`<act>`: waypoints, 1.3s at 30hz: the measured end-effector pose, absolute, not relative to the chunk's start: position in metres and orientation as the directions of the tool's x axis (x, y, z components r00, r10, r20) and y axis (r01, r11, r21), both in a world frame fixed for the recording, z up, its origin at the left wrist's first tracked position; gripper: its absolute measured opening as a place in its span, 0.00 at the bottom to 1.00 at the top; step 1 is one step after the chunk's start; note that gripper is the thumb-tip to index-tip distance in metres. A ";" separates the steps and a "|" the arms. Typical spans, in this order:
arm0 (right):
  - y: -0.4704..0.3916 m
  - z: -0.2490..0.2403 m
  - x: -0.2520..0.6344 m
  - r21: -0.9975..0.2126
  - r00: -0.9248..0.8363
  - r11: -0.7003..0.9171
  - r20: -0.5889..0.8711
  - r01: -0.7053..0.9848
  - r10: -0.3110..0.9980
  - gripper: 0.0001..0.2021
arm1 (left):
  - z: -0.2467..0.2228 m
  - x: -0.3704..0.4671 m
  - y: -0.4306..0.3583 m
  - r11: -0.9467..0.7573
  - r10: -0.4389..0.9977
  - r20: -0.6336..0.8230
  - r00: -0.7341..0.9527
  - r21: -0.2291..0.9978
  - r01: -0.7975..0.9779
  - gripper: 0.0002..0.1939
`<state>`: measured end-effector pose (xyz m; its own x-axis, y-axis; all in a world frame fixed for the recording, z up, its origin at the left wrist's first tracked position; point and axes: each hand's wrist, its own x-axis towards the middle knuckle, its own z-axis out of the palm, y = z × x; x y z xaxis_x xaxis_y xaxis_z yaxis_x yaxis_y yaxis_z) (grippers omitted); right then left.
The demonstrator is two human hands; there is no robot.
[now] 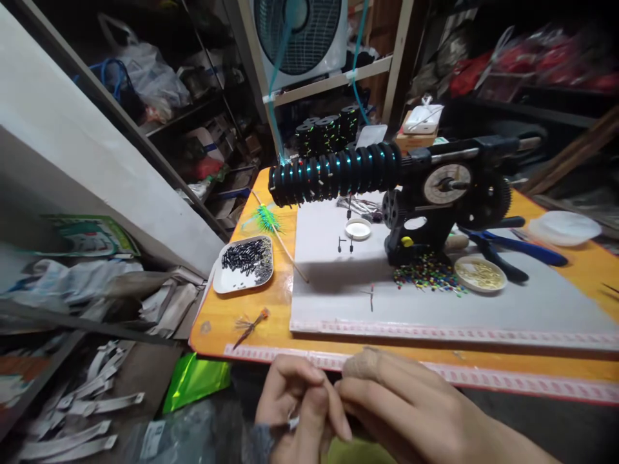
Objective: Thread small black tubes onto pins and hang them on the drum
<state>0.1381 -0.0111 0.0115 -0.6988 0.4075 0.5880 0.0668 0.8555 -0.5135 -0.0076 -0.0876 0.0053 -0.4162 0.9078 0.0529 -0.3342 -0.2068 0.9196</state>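
My left hand (302, 406) and my right hand (411, 406) meet at the fingertips, low in the view, in front of the table's near edge. Both have their fingers bent and pressed together; what they hold, if anything, is hidden. A bandage-like wrap shows on a right finger. Beyond them, a black hand-cranked device (420, 225) bears a long ribbed black roll (333, 174) with shiny blue bands. Small coloured pins (428, 274) lie at its base, beside a round dish of gold-coloured bits (481, 274). A small pin-like piece (372, 298) rests on the white board (333, 309).
A white tray of black tubes (244, 264) stands at the table's left. A thin stick (287, 253) crosses the board's left edge. Blue-handled pliers (525, 248) lie at right near a clear lid (565, 227). A fan (300, 38) stands behind; shelves line the left.
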 end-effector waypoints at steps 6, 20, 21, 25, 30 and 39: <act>0.001 0.006 0.131 -0.694 -0.590 0.717 0.552 0.065 0.589 0.08 | -0.014 -0.024 -0.086 0.043 0.914 -0.128 -0.385 0.974 -0.223 0.17; 0.004 -0.003 0.128 -0.954 -0.534 0.291 0.283 -0.071 0.797 0.09 | -0.014 -0.012 -0.079 0.157 0.969 -0.222 -0.111 0.896 -0.415 0.22; 0.002 -0.004 0.127 -0.968 -0.564 0.233 0.245 -0.095 0.789 0.09 | -0.014 -0.012 -0.079 0.162 0.968 -0.223 -0.114 0.905 -0.394 0.22; 0.000 -0.001 0.125 -0.982 -0.627 0.013 0.131 -0.189 0.768 0.07 | -0.012 -0.017 -0.083 0.215 0.965 -0.247 -0.086 0.937 -0.276 0.24; 0.001 0.008 0.123 -0.982 -0.593 0.145 0.189 -0.122 0.783 0.07 | -0.010 -0.019 -0.090 0.259 0.957 -0.275 -0.097 0.955 -0.148 0.25; -0.006 0.008 0.134 -0.786 -0.529 0.611 0.480 0.094 0.700 0.08 | -0.023 0.016 -0.094 -0.117 0.858 -0.119 -0.499 0.902 -0.417 0.12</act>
